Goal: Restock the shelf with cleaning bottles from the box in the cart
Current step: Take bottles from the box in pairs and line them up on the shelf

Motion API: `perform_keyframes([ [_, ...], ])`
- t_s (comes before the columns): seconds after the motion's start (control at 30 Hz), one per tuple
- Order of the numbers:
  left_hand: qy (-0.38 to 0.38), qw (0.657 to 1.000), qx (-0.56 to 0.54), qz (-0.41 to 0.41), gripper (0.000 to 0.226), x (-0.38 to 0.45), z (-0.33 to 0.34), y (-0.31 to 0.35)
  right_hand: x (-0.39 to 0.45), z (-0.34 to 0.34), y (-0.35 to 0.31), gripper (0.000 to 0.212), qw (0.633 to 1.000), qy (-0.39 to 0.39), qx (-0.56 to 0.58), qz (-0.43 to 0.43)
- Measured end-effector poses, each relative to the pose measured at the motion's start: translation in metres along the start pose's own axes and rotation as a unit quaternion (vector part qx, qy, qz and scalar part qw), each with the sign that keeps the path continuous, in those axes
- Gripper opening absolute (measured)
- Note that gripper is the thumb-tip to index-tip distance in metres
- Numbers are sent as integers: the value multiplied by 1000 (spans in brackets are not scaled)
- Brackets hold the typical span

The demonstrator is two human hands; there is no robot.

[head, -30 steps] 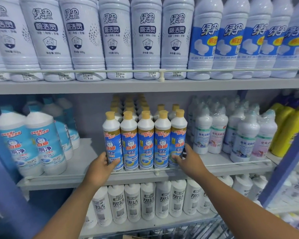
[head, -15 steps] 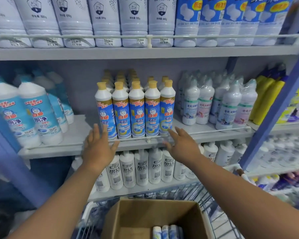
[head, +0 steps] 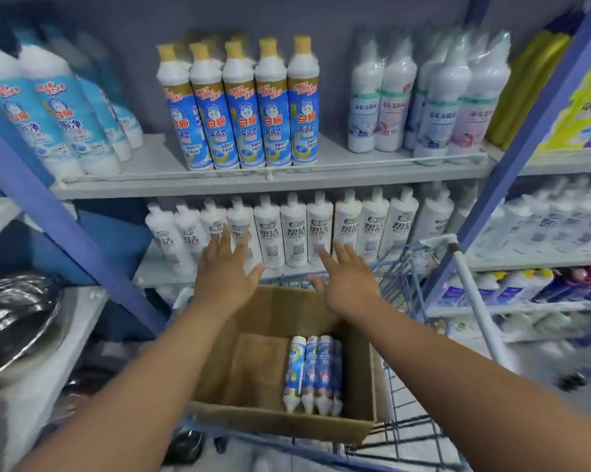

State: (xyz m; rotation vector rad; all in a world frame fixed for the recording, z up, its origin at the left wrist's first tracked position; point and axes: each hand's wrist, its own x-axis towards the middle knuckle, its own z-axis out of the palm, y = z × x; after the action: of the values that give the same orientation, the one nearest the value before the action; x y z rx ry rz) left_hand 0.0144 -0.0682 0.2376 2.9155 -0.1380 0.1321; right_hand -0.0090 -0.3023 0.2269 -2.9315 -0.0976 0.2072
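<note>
A brown cardboard box (head: 219,376) sits in the wire cart (head: 410,434) below me. Several blue-and-white cleaning bottles (head: 313,374) lie side by side in the box's right half, their caps toward me. A row of matching yellow-capped bottles (head: 241,110) stands at the front of the middle shelf (head: 158,187). My left hand (head: 226,274) and my right hand (head: 345,281) hover with fingers spread over the box's far edge, below that shelf. Both hold nothing.
Large light-blue bottles (head: 49,120) stand left of the yellow-capped row, shrink-wrapped white bottles (head: 430,97) right of it. White bottles (head: 294,229) fill the shelf below. A blue shelf upright (head: 66,226) slants at left, another (head: 525,144) at right. The cart handle (head: 474,301) rises at right.
Both hands have come off the shelf bottles and dropped toward the box. The view has tilted down, so the box and its bottles now show fully.
</note>
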Motion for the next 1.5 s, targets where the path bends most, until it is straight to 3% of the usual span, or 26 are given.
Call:
perform_keyframes([
  [0.37,-168,985,2,-32,74,-33,88,11,-14,92,4,71,995,-83,46,36],
  [0.6,-271,959,-49,-71,76,-21,166,-22,-1,171,2,72,970,-170,79,155],
  [0.87,-363,923,-69,-107,77,-22,252,-45,1,244,7,71,905,-230,182,309],
  [1.03,-418,879,-113,-200,74,-32,306,-50,5,294,23,70,878,-266,200,345],
  [1.17,-420,858,-163,-245,51,-40,344,-52,13,333,33,50,862,-324,198,335],
  [1.33,-417,837,-220,-278,45,-47,399,-46,23,376,38,61,817,-311,275,400],
  [1.4,-411,815,-251,-324,47,-50,420,-44,24,391,40,65,799,-301,298,426],
  [1.5,-410,743,-313,-427,42,-55,452,-46,25,412,46,65,783,-294,317,448],
])
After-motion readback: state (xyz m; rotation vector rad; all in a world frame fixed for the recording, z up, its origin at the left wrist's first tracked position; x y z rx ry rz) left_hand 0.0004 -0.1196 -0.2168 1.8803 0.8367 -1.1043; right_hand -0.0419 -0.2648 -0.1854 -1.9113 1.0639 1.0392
